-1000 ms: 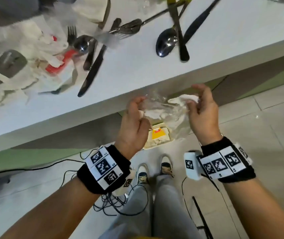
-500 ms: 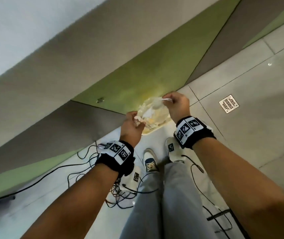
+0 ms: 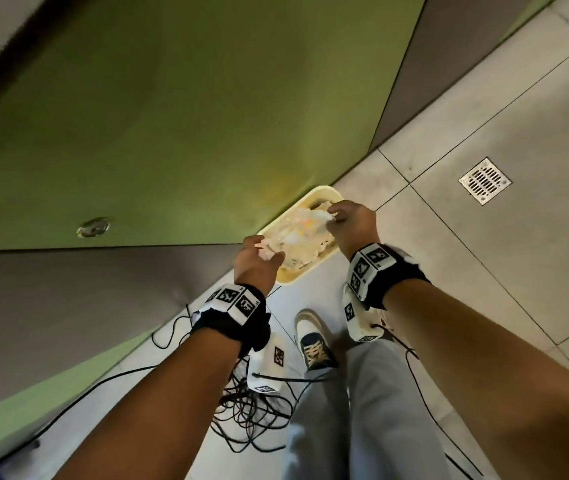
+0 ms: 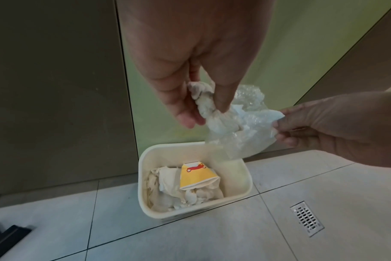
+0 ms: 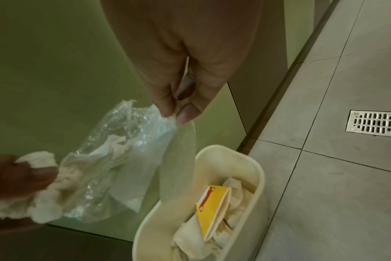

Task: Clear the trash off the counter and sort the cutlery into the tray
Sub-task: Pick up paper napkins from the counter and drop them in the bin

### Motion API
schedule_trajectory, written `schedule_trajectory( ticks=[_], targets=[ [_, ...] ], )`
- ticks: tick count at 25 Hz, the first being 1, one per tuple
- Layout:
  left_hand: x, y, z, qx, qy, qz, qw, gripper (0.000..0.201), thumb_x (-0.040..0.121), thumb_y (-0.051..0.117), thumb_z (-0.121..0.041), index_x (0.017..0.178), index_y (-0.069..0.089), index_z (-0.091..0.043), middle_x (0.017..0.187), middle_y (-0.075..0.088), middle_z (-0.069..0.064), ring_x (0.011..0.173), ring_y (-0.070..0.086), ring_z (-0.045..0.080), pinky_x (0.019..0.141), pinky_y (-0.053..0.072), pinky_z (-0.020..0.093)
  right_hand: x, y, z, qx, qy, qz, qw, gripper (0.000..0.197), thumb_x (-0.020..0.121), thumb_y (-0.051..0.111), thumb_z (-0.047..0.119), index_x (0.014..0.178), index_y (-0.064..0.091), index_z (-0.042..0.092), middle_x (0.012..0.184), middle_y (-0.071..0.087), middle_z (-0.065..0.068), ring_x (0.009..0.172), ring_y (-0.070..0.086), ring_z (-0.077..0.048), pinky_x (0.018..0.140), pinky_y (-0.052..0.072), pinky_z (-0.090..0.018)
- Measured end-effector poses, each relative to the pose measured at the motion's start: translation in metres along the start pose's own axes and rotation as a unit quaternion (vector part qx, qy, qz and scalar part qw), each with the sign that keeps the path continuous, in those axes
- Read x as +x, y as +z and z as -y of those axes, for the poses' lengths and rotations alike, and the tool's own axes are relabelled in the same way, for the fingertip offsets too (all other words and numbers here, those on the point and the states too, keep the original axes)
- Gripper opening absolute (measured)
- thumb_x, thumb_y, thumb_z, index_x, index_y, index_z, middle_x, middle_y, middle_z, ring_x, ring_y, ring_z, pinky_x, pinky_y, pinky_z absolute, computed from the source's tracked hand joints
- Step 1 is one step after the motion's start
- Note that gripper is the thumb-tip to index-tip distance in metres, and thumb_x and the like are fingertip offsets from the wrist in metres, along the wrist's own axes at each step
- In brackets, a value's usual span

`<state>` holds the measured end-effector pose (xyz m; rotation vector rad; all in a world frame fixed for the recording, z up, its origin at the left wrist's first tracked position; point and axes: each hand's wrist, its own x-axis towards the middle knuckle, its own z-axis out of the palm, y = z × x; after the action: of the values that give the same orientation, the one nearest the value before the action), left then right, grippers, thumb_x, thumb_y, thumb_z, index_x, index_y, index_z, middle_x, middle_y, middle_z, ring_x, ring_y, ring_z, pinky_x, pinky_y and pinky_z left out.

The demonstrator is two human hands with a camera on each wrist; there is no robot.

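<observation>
At the centre of the frame the right hand pinches a clear plastic bag by its edge. At lower left, the left hand grips crumpled tissue. A cream bin at lower right holds a yellow carton among tissues.

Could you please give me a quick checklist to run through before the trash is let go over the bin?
1. Cream plastic bin below the hands: ok.
2. Left hand pinches the crumpled white tissue: ok.
3. Right hand pinches the clear plastic bag edge: ok.
4. Bin has room above the yellow paper cup: ok.
5. Bundle fully inside the rim line: cannot tell.
</observation>
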<state>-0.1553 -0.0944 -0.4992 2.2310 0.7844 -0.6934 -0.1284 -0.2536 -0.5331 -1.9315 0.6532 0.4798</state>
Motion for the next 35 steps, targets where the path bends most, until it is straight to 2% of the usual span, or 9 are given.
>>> schedule_trajectory(
  ticks=[4, 10, 12, 14, 15, 20, 25, 29, 35],
  targets=[
    [0.027, 0.023, 0.006, 0.068, -0.032, 0.003, 0.997, 0.047, 0.084, 0.065, -0.024, 0.125, 0.048, -0.009, 0.122, 0.062, 0.016, 0.114, 0.057, 0.03, 0.091, 0.046, 0.031, 0.02, 0.018, -0.028, 0.003, 0.017, -0.032, 0.999, 0.021, 0.074, 0.053, -0.009, 0.088, 0.068, -0.002, 0.092, 0.071, -0.021, 0.086, 0.064, -0.031, 0.064, 0.04, -0.022],
    [0.085, 0.063, 0.014, 0.11, -0.078, 0.025, 0.991, 0.042, 0.082, 0.059, -0.012, 0.123, 0.05, -0.011, 0.12, 0.064, 0.016, 0.11, 0.06, 0.032, 0.087, 0.047, 0.029, 0.059, 0.049, -0.063, 0.003, 0.065, -0.014, 0.998, 0.019, 0.078, 0.053, -0.01, 0.09, 0.067, -0.006, 0.087, 0.062, -0.014, 0.082, 0.054, -0.021, 0.068, 0.037, -0.018],
    [0.1, 0.072, 0.02, 0.133, -0.077, 0.051, 0.987, 0.05, 0.082, 0.062, -0.016, 0.129, 0.046, -0.012, 0.124, 0.062, 0.014, 0.113, 0.06, 0.031, 0.093, 0.047, 0.031, 0.07, 0.057, -0.068, -0.035, 0.08, 0.042, 0.995, 0.028, 0.082, 0.056, -0.004, 0.109, 0.063, -0.002, 0.111, 0.062, -0.015, 0.105, 0.057, -0.025, 0.089, 0.044, -0.026],
    [0.107, 0.08, 0.027, 0.139, -0.074, 0.107, 0.982, 0.069, 0.082, 0.064, -0.027, 0.142, 0.032, -0.015, 0.132, 0.057, 0.014, 0.117, 0.058, 0.032, 0.1, 0.048, 0.037, 0.071, 0.059, -0.071, -0.115, 0.08, 0.126, 0.982, 0.048, 0.089, 0.051, 0.004, 0.136, 0.043, 0.006, 0.148, 0.038, -0.012, 0.138, 0.034, -0.024, 0.112, 0.027, -0.03],
    [0.108, 0.082, 0.029, 0.131, -0.076, 0.127, 0.98, 0.075, 0.082, 0.064, -0.03, 0.146, 0.026, -0.016, 0.135, 0.054, 0.014, 0.118, 0.057, 0.033, 0.1, 0.049, 0.04, 0.069, 0.056, -0.072, -0.134, 0.064, 0.14, 0.979, 0.051, 0.092, 0.046, 0.005, 0.141, 0.034, 0.008, 0.154, 0.027, -0.009, 0.143, 0.024, -0.023, 0.115, 0.018, -0.028],
    [0.09, 0.065, 0.02, 0.14, -0.013, 0.137, 0.98, 0.049, 0.087, 0.059, -0.024, 0.134, 0.048, -0.013, 0.136, 0.054, 0.012, 0.116, 0.058, 0.03, 0.101, 0.047, 0.039, 0.046, 0.032, -0.082, -0.084, 0.09, 0.082, 0.989, 0.048, 0.087, 0.046, 0.006, 0.134, 0.048, 0.016, 0.141, 0.05, -0.011, 0.128, 0.047, -0.026, 0.107, 0.035, -0.028],
    [0.027, 0.022, -0.035, 0.149, 0.081, 0.179, 0.969, 0.035, 0.088, 0.056, -0.016, 0.123, 0.058, -0.012, 0.125, 0.062, 0.011, 0.113, 0.059, 0.031, 0.096, 0.047, 0.033, 0.005, -0.013, -0.043, -0.1, 0.05, 0.099, 0.989, 0.035, 0.085, 0.052, 0.006, 0.12, 0.059, 0.011, 0.127, 0.061, -0.01, 0.117, 0.055, -0.028, 0.102, 0.04, -0.029],
    [-0.036, -0.018, -0.086, 0.12, 0.157, 0.201, 0.96, 0.032, 0.088, 0.059, -0.018, 0.12, 0.059, -0.011, 0.115, 0.063, 0.006, 0.091, 0.057, 0.025, 0.071, 0.043, 0.02, -0.037, -0.061, 0.02, -0.138, -0.016, 0.124, 0.982, 0.029, 0.086, 0.055, 0.008, 0.113, 0.062, 0.009, 0.115, 0.066, -0.013, 0.093, 0.058, -0.021, 0.081, 0.041, -0.022],
    [-0.161, -0.123, -0.16, 0.11, 0.295, 0.172, 0.933, 0.027, 0.089, 0.058, -0.017, 0.114, 0.063, -0.01, 0.106, 0.066, 0.004, 0.083, 0.054, 0.011, 0.057, 0.037, 0.012, -0.133, -0.143, 0.166, -0.275, -0.154, 0.175, 0.933, 0.027, 0.087, 0.056, 0.019, 0.113, 0.061, 0.011, 0.107, 0.066, -0.013, 0.092, 0.056, -0.024, 0.077, 0.039, -0.024]
  ],
)
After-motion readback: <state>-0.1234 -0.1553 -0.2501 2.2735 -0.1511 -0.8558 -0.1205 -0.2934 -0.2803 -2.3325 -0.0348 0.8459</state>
